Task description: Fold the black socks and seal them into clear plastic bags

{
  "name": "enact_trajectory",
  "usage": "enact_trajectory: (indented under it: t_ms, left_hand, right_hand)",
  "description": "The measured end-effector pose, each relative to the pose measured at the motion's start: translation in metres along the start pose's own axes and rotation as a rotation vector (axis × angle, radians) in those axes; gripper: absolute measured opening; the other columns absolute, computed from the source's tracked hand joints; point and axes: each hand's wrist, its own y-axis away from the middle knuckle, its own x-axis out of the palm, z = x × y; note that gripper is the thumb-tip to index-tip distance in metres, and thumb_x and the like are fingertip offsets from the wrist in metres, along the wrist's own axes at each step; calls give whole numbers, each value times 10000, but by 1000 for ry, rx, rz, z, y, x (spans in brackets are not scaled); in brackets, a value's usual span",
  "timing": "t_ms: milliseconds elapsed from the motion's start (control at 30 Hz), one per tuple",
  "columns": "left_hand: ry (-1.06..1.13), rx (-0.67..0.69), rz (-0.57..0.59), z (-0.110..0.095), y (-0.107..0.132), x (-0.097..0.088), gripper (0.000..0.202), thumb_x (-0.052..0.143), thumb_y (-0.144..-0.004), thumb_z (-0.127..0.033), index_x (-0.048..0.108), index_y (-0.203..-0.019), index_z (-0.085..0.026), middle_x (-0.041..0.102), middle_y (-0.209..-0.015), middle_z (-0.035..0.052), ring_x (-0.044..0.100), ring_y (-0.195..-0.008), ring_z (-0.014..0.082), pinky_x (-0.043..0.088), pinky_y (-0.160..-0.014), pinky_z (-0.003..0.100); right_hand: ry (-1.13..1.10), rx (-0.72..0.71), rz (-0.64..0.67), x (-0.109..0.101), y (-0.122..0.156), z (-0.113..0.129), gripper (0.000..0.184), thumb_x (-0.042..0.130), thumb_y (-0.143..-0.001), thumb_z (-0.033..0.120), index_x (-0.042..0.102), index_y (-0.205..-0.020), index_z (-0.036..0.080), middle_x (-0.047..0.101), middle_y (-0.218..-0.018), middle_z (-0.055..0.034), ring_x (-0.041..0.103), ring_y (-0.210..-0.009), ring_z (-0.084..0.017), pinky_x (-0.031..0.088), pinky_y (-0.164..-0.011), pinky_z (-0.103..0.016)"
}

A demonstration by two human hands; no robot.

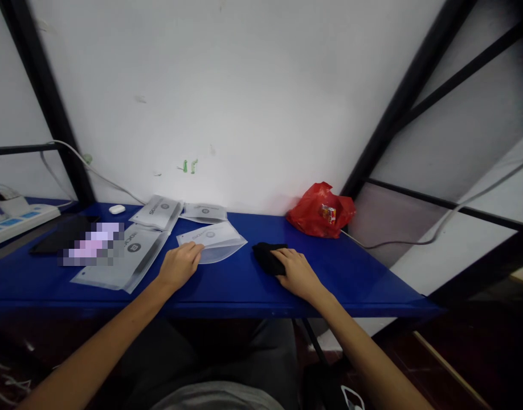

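My left hand [182, 263] grips the near left edge of a small frosted plastic pouch [216, 236] with a round dark logo. The pouch's clear flap spreads toward me on the blue table. Further right, my right hand [298, 273] has its fingers closed on a folded black cloth item [268, 257] that rests on the table; its exact kind does not show. More printed pouches lie to the left: a large one [120, 256], another [158, 212] overlapping its top, and a small one [204, 212] near the wall.
A red plastic bag [319, 210] sits at the back right by a black metal post. On the left are a white earphone case [117, 209], a dark tablet-like object [58, 236], a blurred-out patch and a white power strip [24, 222]. The blue table [244, 296] ends near my lap.
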Motion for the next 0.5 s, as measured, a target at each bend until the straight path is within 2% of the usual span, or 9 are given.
enact_trajectory:
  t_ms: [100, 167, 333, 400, 500]
  left_hand:
    - [-42, 38, 5, -1, 0, 1, 240, 436, -899, -166, 649, -1005, -199, 681, -833, 32, 640, -803, 170, 451, -605, 242]
    - [-59, 62, 10, -2, -1, 1, 235, 438, -900, -171, 648, -1001, -200, 670, -819, 34, 635, -790, 171, 443, -596, 246]
    - [-40, 71, 40, -5, -8, -5, 241, 427, -902, -167, 648, -990, -200, 649, -816, 49, 614, -782, 170, 432, -597, 247]
    - [-35, 69, 68, -8, -13, -8, 251, 412, -907, -165, 648, -985, -198, 639, -816, 56, 606, -778, 172, 429, -601, 251]
    - [-74, 80, 130, -11, -22, -13, 267, 385, -914, -162, 645, -968, -189, 624, -807, 62, 598, -773, 184, 423, -594, 262]
  right_hand:
    - [-34, -43, -30, 7, -5, -6, 546, 574, -625, 59, 555, -1168, 117, 448, -1378, -175, 363, -1311, -314, 269, -1074, -521]
    - [-73, -71, -23, 11, -8, -10, 584, 554, -615, 39, 526, -1193, 116, 427, -1395, -179, 344, -1330, -303, 249, -1089, -525]
    - [-157, -37, 15, 12, -16, -7, 660, 483, -660, -4, 418, -1304, 127, 576, -1228, -167, 555, -1136, -258, 410, -973, -422]
    - [-161, -27, 26, 11, -19, -3, 685, 471, -660, -23, 406, -1323, 134, 574, -1238, -164, 571, -1114, -258, 443, -930, -390]
    - [-172, -51, 4, 12, -23, -1, 737, 445, -640, -46, 393, -1350, 144, 526, -1319, -154, 550, -1159, -255, 437, -955, -394]
